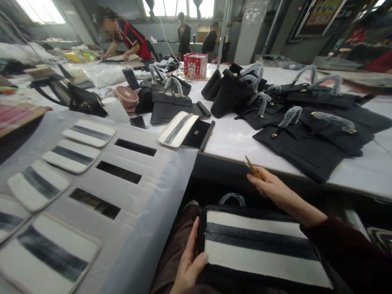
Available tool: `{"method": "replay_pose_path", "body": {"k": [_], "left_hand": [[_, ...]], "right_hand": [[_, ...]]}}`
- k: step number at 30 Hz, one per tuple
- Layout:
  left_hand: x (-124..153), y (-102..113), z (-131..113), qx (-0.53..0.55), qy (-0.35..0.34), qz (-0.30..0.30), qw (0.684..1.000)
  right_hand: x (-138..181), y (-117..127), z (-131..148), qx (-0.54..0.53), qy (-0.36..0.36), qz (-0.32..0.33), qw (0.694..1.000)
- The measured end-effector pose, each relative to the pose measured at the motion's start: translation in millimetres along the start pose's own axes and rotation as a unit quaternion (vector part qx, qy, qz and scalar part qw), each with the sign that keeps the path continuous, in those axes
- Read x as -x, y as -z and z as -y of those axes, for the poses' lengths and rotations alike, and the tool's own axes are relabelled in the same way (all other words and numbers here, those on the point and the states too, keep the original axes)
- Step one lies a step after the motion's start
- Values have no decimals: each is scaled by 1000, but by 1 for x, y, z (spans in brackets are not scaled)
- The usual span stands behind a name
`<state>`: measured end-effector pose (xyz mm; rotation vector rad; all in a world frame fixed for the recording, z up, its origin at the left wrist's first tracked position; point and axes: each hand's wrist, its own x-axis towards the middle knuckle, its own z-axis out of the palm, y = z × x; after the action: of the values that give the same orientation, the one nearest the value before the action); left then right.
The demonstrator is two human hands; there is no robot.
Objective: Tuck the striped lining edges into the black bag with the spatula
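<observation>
Left hand: one, and we see this left hand (pixel 191 261) gripping the near-left edge of the black bag, thumb at the striped face.
Right hand: one, and we see the right hand (pixel 269 185) pinching a yellow tweezers-like tool (pixel 253 168) above the bag, tips pointing away.
Black bag: one black bag (pixel 245 210) on the lap, a cream panel (pixel 263 251) with one dark stripe facing up; we note a wrapped handle (pixel 232 198) at its far side.
Loose striped panels: six by our count; five striped panels (pixel 71 156) lie on the white slotted surface (pixel 153 192), the sixth (pixel 178 129) partly over a black piece (pixel 199 136) on the tabletop (pixel 232 141).
Slots: we count three dark slots (pixel 118 172).
Bag pile: several black bags (pixel 318 143) with wrapped handles lie at right; they overlap, so we cannot count them surely.
Fan: one pink fan (pixel 126 98).
Box: one red box (pixel 195 67), its print too small for us to read.
Label: one small label (pixel 196 132) on the black piece, unreadable.
Poster: one poster (pixel 320 18), its writing too blurred for us.
</observation>
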<state>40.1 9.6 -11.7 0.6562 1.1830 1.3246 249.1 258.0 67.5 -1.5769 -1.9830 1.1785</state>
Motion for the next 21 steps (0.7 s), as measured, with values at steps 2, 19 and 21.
{"method": "replay_pose_path", "body": {"k": [2,19,21], "left_hand": [[-1,0,-1,-7,4,0,1000],[20,12,13,269,190,-47,943],[23,12,11,262,208,-51,941]], "right_hand": [[-55,5,-10,145,25,-21,989],[-7,-15,11,220,129,32,966],[32,-27,11,171,96,81,977]]}}
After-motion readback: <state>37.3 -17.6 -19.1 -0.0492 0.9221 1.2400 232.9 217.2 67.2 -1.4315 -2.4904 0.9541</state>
